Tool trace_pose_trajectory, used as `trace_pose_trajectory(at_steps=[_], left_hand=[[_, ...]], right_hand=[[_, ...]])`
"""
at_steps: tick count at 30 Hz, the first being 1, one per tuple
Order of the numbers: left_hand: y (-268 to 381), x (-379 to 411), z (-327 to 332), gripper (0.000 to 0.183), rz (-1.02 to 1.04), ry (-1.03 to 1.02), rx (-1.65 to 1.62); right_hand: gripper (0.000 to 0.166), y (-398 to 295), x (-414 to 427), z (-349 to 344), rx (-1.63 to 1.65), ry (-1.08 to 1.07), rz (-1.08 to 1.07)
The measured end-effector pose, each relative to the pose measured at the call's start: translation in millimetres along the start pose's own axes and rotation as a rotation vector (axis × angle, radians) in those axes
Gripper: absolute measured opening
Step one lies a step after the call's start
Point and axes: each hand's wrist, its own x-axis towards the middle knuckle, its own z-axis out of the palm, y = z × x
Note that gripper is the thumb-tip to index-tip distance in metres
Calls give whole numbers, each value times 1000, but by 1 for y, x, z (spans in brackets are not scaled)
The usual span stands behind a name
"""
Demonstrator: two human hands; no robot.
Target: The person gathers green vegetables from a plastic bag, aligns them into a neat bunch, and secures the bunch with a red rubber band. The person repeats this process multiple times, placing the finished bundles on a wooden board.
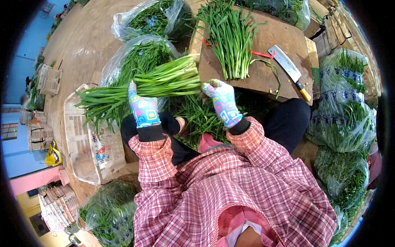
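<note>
My left hand [142,108], in a patterned glove, grips a loose bunch of garlic chives [169,80] from below. The bunch lies sideways, leaf tips to the left and pale stem ends to the right. Close by those stem ends is my right hand [222,100], gloved alike, its fingers curled; whether it pinches a stem is not clear. A second bundle of chives [233,46] rests on the wooden board [262,74], a red tie [260,54] passing beneath it. To its right lies a cleaver [287,66] with a yellow-ended handle [305,94].
Open plastic bags of greens [145,58] stand beyond my left hand. A white plastic crate [92,139] sits at the left. Loose leaves [200,120] cover the ground between my legs. Filled bags [342,102] line the right side, and another bag [112,213] is at lower left.
</note>
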Motion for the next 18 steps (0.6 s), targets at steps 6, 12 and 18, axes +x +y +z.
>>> trace_pose_trajectory(at_steps=[6,12,18], left_hand=[[6,7,-6,39,-122,112,-216],[37,18,-11,38,-182,279,-278],[32,7,-11,40,-162,209,-209]], right_hand=[[23,5,-5,-9,52,-12,22],[25,6,13,-60,228,-56,18],[53,-9,15,-32,-97,-226,-144]])
